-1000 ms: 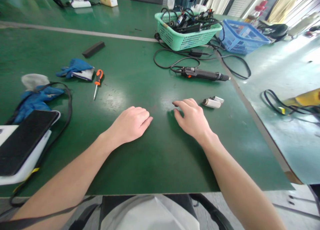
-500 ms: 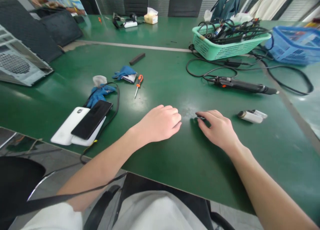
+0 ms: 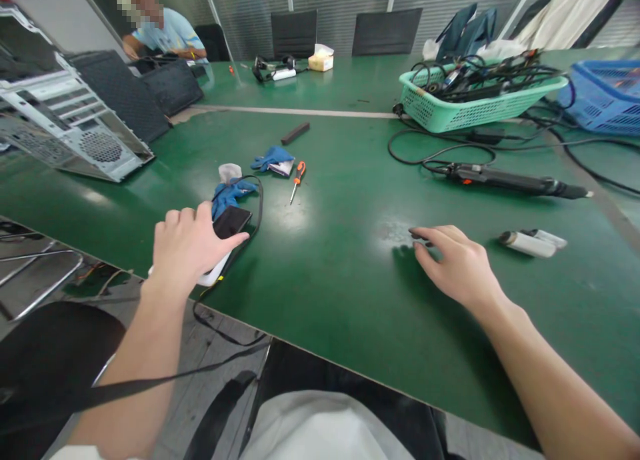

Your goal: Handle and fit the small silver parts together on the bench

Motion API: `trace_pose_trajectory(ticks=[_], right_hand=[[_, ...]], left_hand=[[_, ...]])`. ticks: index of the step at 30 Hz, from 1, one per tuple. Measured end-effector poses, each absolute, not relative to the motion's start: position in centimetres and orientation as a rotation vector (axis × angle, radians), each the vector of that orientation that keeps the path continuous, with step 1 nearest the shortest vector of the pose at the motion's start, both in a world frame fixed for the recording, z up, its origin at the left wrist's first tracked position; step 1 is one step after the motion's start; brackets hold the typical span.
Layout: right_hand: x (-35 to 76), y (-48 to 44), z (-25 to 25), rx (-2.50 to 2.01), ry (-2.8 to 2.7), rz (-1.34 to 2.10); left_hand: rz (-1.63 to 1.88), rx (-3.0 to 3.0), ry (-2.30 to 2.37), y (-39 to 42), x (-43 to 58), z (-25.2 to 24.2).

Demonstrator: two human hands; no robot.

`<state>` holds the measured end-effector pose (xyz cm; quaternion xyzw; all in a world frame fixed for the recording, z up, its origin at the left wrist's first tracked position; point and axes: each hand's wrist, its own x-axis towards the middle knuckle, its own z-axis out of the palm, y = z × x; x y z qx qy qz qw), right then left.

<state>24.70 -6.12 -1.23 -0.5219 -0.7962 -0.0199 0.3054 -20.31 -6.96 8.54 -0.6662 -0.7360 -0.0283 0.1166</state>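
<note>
My left hand [image 3: 187,243] is over the stacked phones at the table's left, thumb apart from the fingers. It hides most of the black phone [image 3: 231,221] and of the white phone [image 3: 215,272] under it; I cannot tell whether it touches them. My right hand [image 3: 455,263] is low over the green table [image 3: 325,267], thumb and forefinger curled toward each other. Something small and dark shows at those fingertips, too small to name. Right of that hand lie two white cylinders [image 3: 533,243]. An orange-handled screwdriver [image 3: 299,173] rests between the hands, farther back.
Blue gloves [image 3: 233,197] and a black cable [image 3: 261,207] lie by the phones. A black electric screwdriver [image 3: 520,180] lies at right, before a green basket [image 3: 465,117] of cables and a blue basket [image 3: 605,97]. A metal computer case [image 3: 105,147] stands left. A person [image 3: 167,37] sits beyond.
My left hand has swung left from the table's middle to above the phones, and its fingers have spread. The right hand keeps nearly the same place and pose. The view has shifted.
</note>
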Motion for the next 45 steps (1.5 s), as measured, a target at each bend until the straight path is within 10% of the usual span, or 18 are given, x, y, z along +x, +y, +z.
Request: trace_pose_trajectory(ticks=[26,45], right_hand=[[24.5,-6.0,-1.8,-1.36,-2.153,0.038],[24.6,-6.0,-1.7,-1.347,-2.131,-0.019]], left_hand=[[0.407,-1.773,-2.401,-4.2,-20.1,7.9],[-0.295,-1.855,-2.348,-8.1,-21.0,9.0]])
